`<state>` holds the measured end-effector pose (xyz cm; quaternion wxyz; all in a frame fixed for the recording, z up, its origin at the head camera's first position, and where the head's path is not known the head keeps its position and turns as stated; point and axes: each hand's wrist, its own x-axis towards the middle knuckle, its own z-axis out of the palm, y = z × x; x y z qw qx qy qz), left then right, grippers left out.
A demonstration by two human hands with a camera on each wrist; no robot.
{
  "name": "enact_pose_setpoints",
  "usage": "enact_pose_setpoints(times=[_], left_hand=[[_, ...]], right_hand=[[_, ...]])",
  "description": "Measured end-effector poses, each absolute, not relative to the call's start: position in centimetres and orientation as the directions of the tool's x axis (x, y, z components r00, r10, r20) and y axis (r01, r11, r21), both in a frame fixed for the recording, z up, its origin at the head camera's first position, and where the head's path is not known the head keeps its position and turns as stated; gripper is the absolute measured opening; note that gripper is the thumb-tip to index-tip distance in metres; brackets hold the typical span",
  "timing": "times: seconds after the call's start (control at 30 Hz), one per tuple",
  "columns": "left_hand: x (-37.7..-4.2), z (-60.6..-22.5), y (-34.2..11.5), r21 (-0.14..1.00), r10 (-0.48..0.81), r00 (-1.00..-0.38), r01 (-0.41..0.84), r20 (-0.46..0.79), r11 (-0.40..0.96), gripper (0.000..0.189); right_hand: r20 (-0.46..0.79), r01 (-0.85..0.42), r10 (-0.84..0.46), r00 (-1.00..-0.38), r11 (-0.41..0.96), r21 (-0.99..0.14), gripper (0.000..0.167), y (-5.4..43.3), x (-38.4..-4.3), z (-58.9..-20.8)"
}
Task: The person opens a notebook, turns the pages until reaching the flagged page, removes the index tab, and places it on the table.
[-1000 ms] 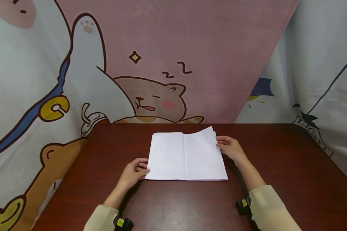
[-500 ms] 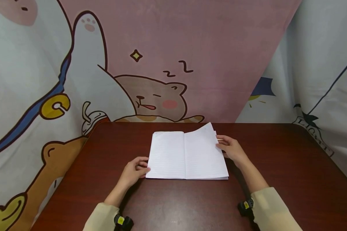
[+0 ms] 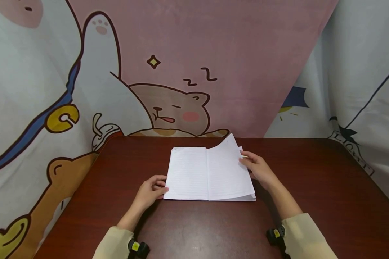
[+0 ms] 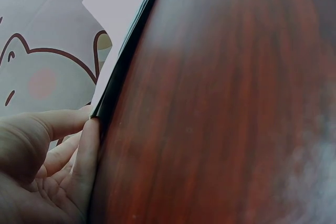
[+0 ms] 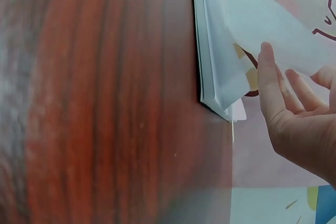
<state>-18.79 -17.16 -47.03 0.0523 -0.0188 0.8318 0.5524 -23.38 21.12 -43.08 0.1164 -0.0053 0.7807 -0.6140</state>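
An open notebook [image 3: 187, 174] with white lined pages lies on the dark wooden table. At its lower left edge, my left hand [image 3: 148, 193] pinches the notebook, thumb on top and a finger beneath the dark cover, as the left wrist view shows. My right hand [image 3: 260, 169] holds the right edge of a lifted page [image 3: 228, 169] between thumb and fingers. That page bows upward, its far corner standing highest. Under it, in the right wrist view, the stack of lower pages [image 5: 209, 51] fans slightly apart at the edge.
The reddish-brown table [image 3: 194, 230] extends around the notebook on all sides. Behind it hangs a cloth [image 3: 246, 64] printed with cartoon animals. Each wrist carries a small black camera, such as the left one [image 3: 139, 249].
The page in my right hand has risen and curled leftward, its far corner higher and a gap opening at its near edge. My right hand moved slightly left; the left hand stayed in place.
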Motion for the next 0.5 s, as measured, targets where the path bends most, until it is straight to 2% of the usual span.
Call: enact_pose_setpoints(times=[0.37, 0.5], left_hand=[[-18.88, -47.10, -17.18, 0.912, 0.031, -0.994, -0.084, -0.105, 0.400, 0.039], [-18.84, -47.06, -17.17, 0.913, 0.036, -0.995, -0.075, -0.098, 0.401, 0.039]], right_hand=[[-0.164, 0.114, -0.185, -0.969, 0.256, -0.960, 0.061, 20.42, -22.94, -42.38], [-0.159, 0.113, -0.200, -0.967, 0.222, -0.969, 0.062, 20.12, -22.90, -42.32]])
